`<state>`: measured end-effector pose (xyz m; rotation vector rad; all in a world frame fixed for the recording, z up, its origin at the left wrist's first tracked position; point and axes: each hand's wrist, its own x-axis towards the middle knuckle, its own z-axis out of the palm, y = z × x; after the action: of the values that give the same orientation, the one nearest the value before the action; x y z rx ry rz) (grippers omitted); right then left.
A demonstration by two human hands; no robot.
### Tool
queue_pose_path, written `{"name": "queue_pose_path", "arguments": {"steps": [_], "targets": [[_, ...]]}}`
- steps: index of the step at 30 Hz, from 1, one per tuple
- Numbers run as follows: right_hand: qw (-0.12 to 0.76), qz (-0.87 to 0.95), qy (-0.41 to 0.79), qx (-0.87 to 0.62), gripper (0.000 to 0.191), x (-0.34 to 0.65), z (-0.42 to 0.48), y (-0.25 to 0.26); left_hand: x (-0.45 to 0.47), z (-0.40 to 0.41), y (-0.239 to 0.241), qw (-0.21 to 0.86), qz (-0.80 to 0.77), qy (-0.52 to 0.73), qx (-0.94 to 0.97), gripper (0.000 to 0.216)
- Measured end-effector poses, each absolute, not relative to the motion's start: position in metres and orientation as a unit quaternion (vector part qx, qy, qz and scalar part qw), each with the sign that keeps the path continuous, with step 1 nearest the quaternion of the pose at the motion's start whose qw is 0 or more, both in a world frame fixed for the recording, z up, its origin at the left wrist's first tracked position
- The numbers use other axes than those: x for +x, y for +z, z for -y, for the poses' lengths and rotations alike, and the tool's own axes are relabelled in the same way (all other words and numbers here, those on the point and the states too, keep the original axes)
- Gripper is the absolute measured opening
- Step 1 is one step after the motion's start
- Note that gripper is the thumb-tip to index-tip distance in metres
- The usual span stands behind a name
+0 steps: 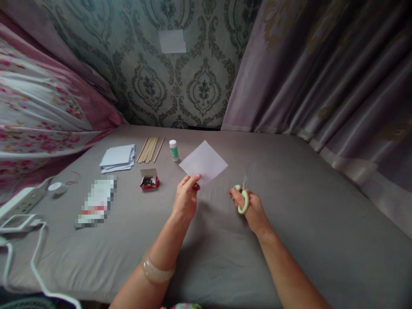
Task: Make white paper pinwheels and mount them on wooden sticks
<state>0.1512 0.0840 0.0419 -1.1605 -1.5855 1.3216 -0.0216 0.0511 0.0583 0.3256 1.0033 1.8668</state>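
Observation:
Between the thumb and fingers of my left hand [187, 193] is a square sheet of paper [204, 161], pinched at its near corner and turned like a diamond. My right hand [254, 209] grips a pair of scissors [245, 201] by pale green handles; the blades point away and look blurred. Paper and scissors are apart. Just beyond the paper's left corner stands a glue stick [174, 151] with a white cap and green label. A small open red box [149, 179] of dark little pieces sits left of my left hand.
Thin wooden sticks [148, 150] and a stack of white paper [118, 157] lie at the back left. Nearer are a pixelated packet [97, 201], a white round item [57, 188] and a power strip [24, 201] with a white cable [40, 257]. Curtains [309, 73] hang at right.

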Motion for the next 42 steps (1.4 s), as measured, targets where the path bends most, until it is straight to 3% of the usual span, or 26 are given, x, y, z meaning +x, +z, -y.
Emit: {"name": "queue_pose_path", "arguments": {"steps": [4,12,17,22,31,35,42], "targets": [[0.462,0.552,0.527,-0.452,0.040,0.159,-0.097,0.036,-0.015,-0.048,0.059,0.517,-0.452,0.705,0.179,0.023],[0.464,0.545,0.560,-0.418,0.039,0.160,-0.093,0.041,-0.010,-0.045,0.057,0.479,-0.535,0.625,0.306,0.015],[0.456,0.572,0.540,-0.417,0.037,0.156,-0.089,0.044,-0.012,-0.045,0.062,0.496,-0.498,0.656,0.277,0.023],[0.529,0.528,0.513,-0.423,0.037,0.148,-0.084,0.041,-0.003,-0.044,0.062,0.579,-0.426,0.660,0.219,0.035],[0.563,0.512,0.479,-0.438,0.036,0.144,-0.083,0.040,0.020,-0.041,0.050,0.564,-0.466,0.632,0.257,0.023],[0.491,0.548,0.492,-0.465,0.042,0.148,-0.081,0.044,0.011,-0.043,0.055,0.521,-0.470,0.676,0.226,0.023],[0.222,0.717,0.543,-0.376,0.062,0.150,-0.071,0.051,-0.010,-0.045,0.067,0.468,-0.452,0.742,0.159,0.027]]}}
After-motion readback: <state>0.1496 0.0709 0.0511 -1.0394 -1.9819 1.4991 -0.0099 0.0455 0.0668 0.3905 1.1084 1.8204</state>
